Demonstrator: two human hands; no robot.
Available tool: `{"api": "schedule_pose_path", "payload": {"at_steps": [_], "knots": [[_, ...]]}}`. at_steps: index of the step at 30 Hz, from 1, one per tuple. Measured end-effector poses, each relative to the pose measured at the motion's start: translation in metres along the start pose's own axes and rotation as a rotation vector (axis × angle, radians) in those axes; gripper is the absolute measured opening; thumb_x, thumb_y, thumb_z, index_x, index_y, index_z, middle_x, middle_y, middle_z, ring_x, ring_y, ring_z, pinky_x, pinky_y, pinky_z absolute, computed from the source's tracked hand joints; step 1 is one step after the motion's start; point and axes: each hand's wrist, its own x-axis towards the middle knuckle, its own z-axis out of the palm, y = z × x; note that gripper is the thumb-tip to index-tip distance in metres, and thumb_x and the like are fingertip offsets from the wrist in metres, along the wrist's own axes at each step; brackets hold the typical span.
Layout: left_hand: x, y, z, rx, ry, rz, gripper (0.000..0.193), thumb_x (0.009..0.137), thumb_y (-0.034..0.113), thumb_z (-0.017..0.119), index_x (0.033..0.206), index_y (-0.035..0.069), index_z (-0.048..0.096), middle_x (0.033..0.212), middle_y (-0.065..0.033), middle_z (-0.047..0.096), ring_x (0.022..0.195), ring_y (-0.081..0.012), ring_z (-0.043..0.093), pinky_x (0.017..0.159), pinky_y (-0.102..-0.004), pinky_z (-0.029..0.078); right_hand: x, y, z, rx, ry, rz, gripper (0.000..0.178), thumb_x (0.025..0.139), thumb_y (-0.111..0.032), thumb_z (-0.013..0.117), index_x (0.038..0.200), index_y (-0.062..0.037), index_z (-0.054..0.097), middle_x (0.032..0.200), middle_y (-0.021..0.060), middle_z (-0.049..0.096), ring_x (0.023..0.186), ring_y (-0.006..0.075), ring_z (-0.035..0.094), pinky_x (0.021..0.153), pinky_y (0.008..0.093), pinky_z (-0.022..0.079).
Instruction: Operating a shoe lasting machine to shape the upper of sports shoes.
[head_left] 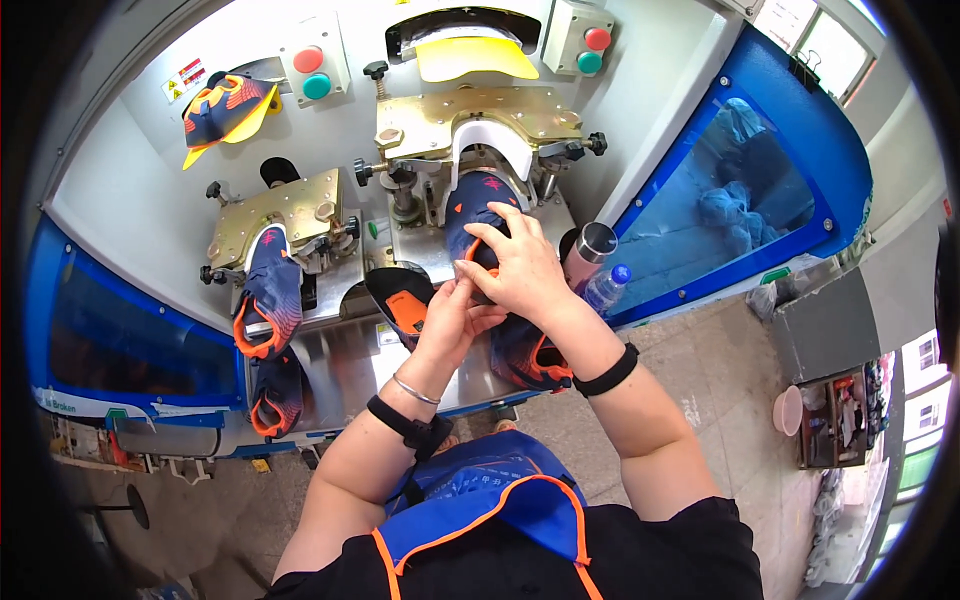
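Note:
A navy shoe upper (468, 205) with orange trim sits toe-first under the white curved pad (495, 143) of the middle press. Across its throat lies my right hand (522, 270), fingers spread over the upper and thumb bent toward the orange collar. My left hand (452, 325) is closed, its fingertips pinched beside the right thumb; whatever they hold is hidden. An insole-like dark piece with an orange patch (405, 310) lies left of my left wrist. Below my right hand, another navy and orange shoe upper (530, 355) rests on the metal ledge, partly covered by my forearm.
Another upper (268, 285) sits in the left press (280, 220), with one more (275, 395) below. A toe piece (230, 112) and a yellow-edged mould (475, 60) are at the back. A pink tumbler (590, 255) and plastic bottle (607, 288) stand right, near a blue-framed window (740, 190).

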Motion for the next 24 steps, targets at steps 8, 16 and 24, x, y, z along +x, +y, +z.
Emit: {"api": "schedule_pose_path", "payload": {"at_steps": [8, 16, 24], "knots": [[0.000, -0.005, 0.012, -0.037, 0.056, 0.006, 0.036, 0.100, 0.037, 0.048, 0.114, 0.003, 0.049, 0.098, -0.0119, 0.065, 0.081, -0.0221, 0.069, 0.070, -0.0326, 0.060, 0.002, 0.008, -0.005, 0.020, 0.011, -0.039, 0.037, 0.075, -0.035, 0.073, 0.107, -0.0163, 0.067, 0.126, 0.0130, 0.051, 0.114, 0.0369, 0.051, 0.088, 0.0472, 0.051], [-0.002, -0.001, 0.018, -0.051, 0.082, -0.016, 0.035, 0.099, 0.036, 0.050, 0.113, 0.003, 0.052, 0.094, -0.0115, 0.066, 0.079, -0.0220, 0.069, 0.069, -0.0320, 0.059, 0.004, 0.013, -0.001, 0.035, 0.025, -0.038, 0.028, 0.077, -0.028, 0.069, 0.103, -0.0172, 0.067, 0.122, 0.0084, 0.054, 0.109, 0.0339, 0.053, 0.084, 0.0476, 0.052], [-0.005, 0.004, 0.014, -0.027, 0.065, -0.060, 0.035, 0.098, 0.035, 0.052, 0.115, 0.004, 0.053, 0.096, -0.0122, 0.066, 0.079, -0.0232, 0.069, 0.070, -0.0319, 0.059, 0.005, 0.004, -0.004, 0.030, 0.006, 0.016, 0.027, 0.078, -0.027, 0.068, 0.104, -0.0169, 0.068, 0.122, 0.0096, 0.054, 0.107, 0.0341, 0.054, 0.085, 0.0455, 0.051]]}}
